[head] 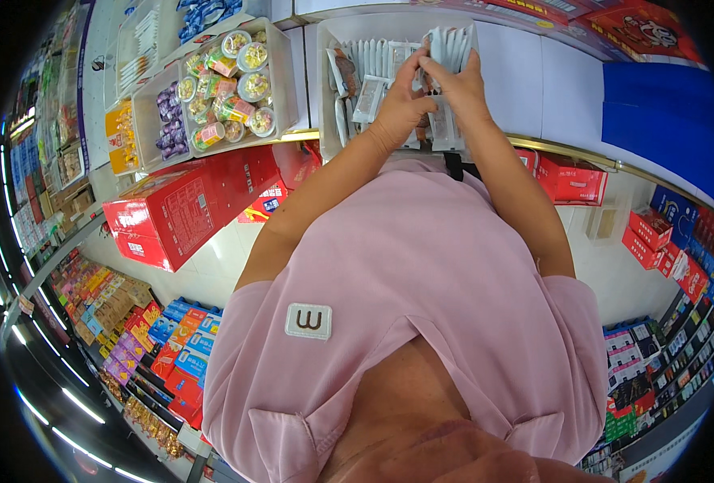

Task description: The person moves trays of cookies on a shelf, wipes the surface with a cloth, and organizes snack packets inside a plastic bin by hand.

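A clear plastic bin on the counter holds many flat, sealed packets, some standing in rows and some lying loose. Near its back right corner, a small row of upright pale packets sits between my hands. My right hand grips this row, thumb across the near side and fingers at the right end. The fingertips of my left hand touch the row's left end, while its thumb stays apart over the packets below. My fingers hide parts of the packets behind them.
To the left stand a bin of small lidded snack cups and a bin of purple-wrapped sweets. A gold trim strip edges the white counter. Red cartons stand below at the left. A blue sheet covers the counter's right end.
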A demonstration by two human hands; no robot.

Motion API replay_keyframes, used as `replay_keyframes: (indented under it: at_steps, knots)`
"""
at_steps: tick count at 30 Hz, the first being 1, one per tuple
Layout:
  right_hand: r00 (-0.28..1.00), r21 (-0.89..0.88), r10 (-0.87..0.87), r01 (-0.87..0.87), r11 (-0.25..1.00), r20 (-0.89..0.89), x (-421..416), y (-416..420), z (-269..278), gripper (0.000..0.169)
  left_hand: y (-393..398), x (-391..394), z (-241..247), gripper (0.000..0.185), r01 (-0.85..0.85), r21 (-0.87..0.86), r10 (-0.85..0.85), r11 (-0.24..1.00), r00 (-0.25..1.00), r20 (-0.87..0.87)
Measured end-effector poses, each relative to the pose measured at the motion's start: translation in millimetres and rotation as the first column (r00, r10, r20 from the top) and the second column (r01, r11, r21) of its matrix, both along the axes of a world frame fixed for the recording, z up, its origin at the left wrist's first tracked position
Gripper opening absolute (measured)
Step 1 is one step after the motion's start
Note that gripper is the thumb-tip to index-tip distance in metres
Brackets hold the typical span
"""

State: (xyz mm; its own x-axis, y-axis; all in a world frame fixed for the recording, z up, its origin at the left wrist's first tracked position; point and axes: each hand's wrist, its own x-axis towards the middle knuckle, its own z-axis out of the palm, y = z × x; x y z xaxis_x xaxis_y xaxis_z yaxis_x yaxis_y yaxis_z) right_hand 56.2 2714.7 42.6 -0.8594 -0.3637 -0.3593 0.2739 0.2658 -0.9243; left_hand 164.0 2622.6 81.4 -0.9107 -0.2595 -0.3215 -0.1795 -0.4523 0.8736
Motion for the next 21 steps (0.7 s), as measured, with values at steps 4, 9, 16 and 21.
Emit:
replay_keyframes:
  at_steps: [4,9,16,21]
  knots:
    - [0.955,-0.413,0.005,0.123,0.902,0.296,-5,20,42,0.083,10,-5,17,0.095,0.055,-0.291,-0.097,0.955,0.986,-0.132]
    - [0.954,-0.578,-0.045,0.216,0.787,0.295,-17,52,38,0.081,26,-17,33,0.094,0.145,-0.463,-0.297,0.874,0.914,-0.275]
    - [0.914,-0.272,-0.350,0.397,0.877,0.205,-61,104,-44,0.100,-3,-16,5,0.068,0.023,-0.324,-0.055,0.946,0.994,-0.090]
    - [0.942,0.424,-0.106,0.241,0.873,-0.318,-74,125,-126,0.119,-67,18,-19,0.044,0.092,-0.737,0.096,0.670,0.973,0.208]
